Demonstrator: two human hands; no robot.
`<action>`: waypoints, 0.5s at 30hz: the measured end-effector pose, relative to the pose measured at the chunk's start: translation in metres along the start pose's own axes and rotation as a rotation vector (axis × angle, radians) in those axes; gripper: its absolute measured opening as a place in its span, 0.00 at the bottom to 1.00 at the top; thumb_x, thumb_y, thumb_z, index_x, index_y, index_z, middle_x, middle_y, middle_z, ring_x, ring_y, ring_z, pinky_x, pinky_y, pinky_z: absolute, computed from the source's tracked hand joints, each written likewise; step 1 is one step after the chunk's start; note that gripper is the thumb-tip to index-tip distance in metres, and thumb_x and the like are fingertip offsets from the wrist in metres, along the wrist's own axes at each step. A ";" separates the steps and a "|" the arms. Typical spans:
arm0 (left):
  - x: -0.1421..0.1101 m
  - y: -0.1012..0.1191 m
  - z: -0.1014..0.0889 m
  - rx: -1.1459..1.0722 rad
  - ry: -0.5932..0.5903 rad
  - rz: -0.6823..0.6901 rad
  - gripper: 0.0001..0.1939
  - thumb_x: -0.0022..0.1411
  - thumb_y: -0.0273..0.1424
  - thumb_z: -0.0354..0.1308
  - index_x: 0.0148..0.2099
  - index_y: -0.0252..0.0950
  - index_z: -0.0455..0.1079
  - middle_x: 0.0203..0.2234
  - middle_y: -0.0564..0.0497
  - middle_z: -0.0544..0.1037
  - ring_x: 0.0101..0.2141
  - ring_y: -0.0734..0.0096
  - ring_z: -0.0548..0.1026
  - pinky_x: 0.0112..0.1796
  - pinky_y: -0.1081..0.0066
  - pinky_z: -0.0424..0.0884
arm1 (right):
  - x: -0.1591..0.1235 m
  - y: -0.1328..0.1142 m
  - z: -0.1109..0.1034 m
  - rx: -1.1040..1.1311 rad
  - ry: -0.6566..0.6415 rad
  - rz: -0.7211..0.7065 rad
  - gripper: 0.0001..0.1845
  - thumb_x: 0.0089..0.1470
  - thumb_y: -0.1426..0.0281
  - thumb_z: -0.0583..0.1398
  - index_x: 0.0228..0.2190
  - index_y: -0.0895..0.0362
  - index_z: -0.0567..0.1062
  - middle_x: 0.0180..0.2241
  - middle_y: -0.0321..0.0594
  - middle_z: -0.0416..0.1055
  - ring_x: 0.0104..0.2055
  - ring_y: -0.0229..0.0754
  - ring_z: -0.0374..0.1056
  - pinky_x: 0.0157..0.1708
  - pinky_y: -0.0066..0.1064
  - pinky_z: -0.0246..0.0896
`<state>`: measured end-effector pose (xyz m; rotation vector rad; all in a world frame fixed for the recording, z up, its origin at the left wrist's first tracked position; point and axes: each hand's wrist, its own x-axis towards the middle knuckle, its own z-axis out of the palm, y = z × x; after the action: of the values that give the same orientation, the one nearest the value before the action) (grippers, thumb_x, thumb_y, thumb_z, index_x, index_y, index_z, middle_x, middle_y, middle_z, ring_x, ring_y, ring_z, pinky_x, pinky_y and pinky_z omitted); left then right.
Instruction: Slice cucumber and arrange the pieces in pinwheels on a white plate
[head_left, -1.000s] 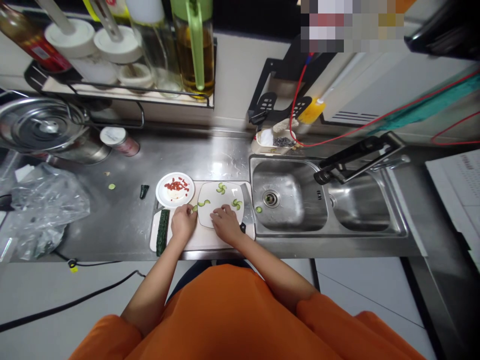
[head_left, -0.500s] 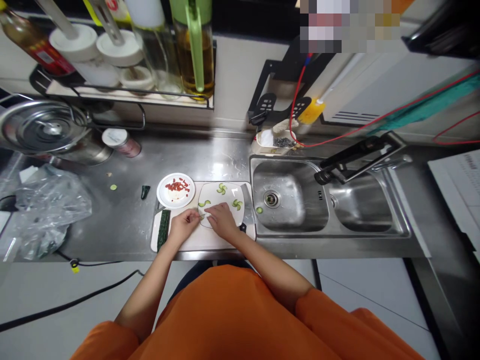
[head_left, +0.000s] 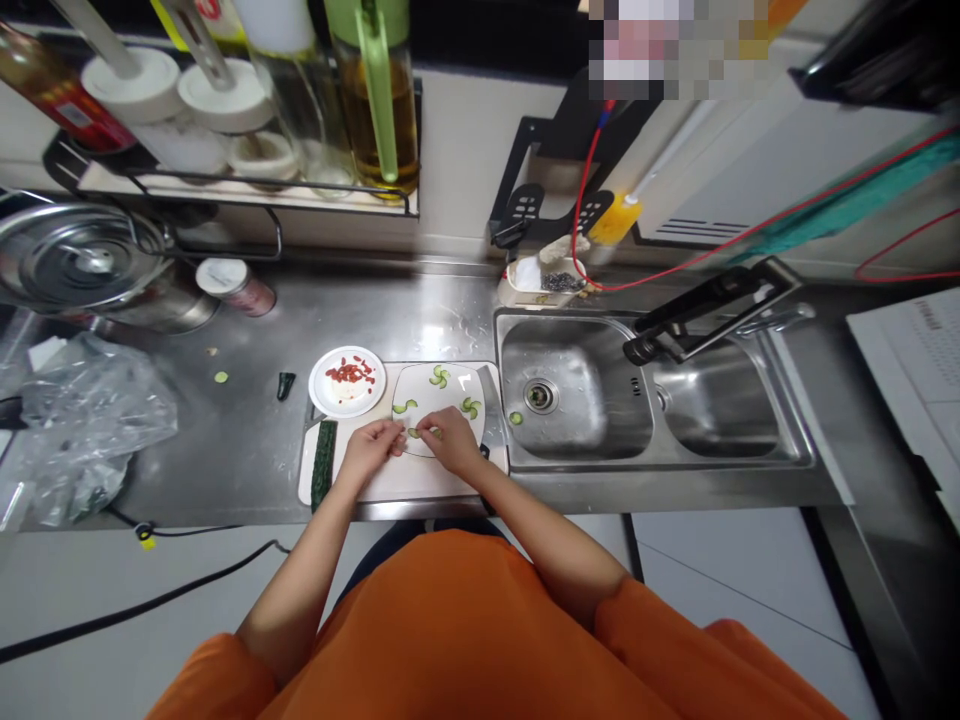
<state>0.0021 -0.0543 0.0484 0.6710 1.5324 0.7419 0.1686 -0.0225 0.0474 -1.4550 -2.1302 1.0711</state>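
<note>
A white square plate (head_left: 450, 388) with small groups of cucumber slices (head_left: 438, 376) lies on a white cutting board (head_left: 397, 482). My left hand (head_left: 371, 448) and my right hand (head_left: 452, 440) meet over the plate's near edge. Both pinch at a thin cucumber slice (head_left: 413, 433) there, fingertips close together. A strip of dark cucumber (head_left: 324, 464) lies on the board's left side, left of my left hand. A round white plate (head_left: 327, 388) with red bits stands just beyond it.
A double steel sink (head_left: 645, 400) with a black tap (head_left: 705, 310) lies to the right. A pot lid (head_left: 82, 255), a tin (head_left: 232, 285) and a crumpled plastic bag (head_left: 82, 420) are on the left. Bottles stand on a wall rack (head_left: 247, 190). Cucumber scraps lie on the steel counter (head_left: 225, 377).
Both hands drew together from the plate's sides to its near edge. Their fingertips now pinch a cucumber slice between them.
</note>
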 end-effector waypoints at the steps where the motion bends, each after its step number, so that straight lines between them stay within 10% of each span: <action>1: 0.000 0.002 0.002 -0.052 -0.012 -0.069 0.22 0.48 0.47 0.61 0.33 0.31 0.70 0.24 0.50 0.75 0.20 0.79 0.68 0.20 0.79 0.56 | 0.001 0.000 -0.001 -0.003 0.002 -0.008 0.06 0.54 0.71 0.59 0.29 0.55 0.76 0.29 0.36 0.73 0.36 0.41 0.62 0.40 0.31 0.52; 15: 0.013 0.021 0.002 -0.291 -0.063 -0.242 0.17 0.38 0.31 0.68 0.32 0.31 0.69 0.14 0.56 0.69 0.15 0.85 0.62 0.15 0.83 0.50 | 0.009 0.001 0.002 0.095 -0.045 0.044 0.05 0.52 0.72 0.59 0.29 0.54 0.77 0.29 0.36 0.74 0.38 0.41 0.64 0.38 0.30 0.55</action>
<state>0.0030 -0.0311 0.0564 0.2839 1.3832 0.7330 0.1647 -0.0151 0.0441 -1.4533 -2.0555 1.2147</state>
